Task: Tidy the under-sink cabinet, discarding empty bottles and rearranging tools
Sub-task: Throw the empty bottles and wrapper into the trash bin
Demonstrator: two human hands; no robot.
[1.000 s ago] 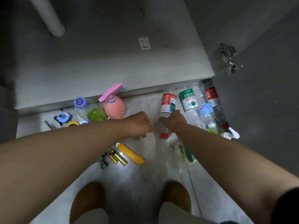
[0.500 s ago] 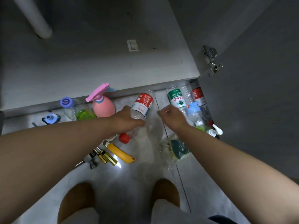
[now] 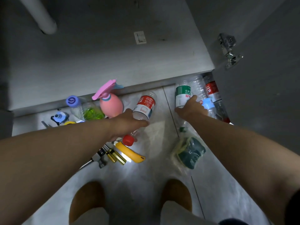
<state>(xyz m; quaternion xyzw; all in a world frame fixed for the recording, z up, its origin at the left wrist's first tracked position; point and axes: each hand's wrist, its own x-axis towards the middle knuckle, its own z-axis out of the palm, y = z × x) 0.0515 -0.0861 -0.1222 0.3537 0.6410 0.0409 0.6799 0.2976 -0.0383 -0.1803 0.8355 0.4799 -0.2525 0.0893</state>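
My left hand [image 3: 128, 122] grips a clear red-label bottle [image 3: 145, 106] with a red cap, lying tilted on the floor tiles. My right hand [image 3: 191, 109] rests on a clear green-label bottle [image 3: 182, 95], fingers curled over its lower part. Right of it lie a blue-capped clear bottle [image 3: 208, 103] and another red-label bottle [image 3: 212, 91] by the cabinet door. A pink spray bottle [image 3: 110, 101] and a purple-capped bottle [image 3: 81, 108] with green inside stand at the left. A yellow utility knife [image 3: 131, 153] and yellow-handled screwdrivers [image 3: 115, 155] lie below my left hand.
The grey cabinet floor [image 3: 113, 54] lies beyond, with a white drain pipe [image 3: 40, 15] at its back left. The open door [image 3: 263, 95] with a metal hinge [image 3: 230, 52] stands at the right. A bag of green sponges [image 3: 188, 153] lies near my right wrist. My knees show below.
My left hand took the red-label bottle from the right hand and swung it left. The right hand reached right onto the green-label bottle.
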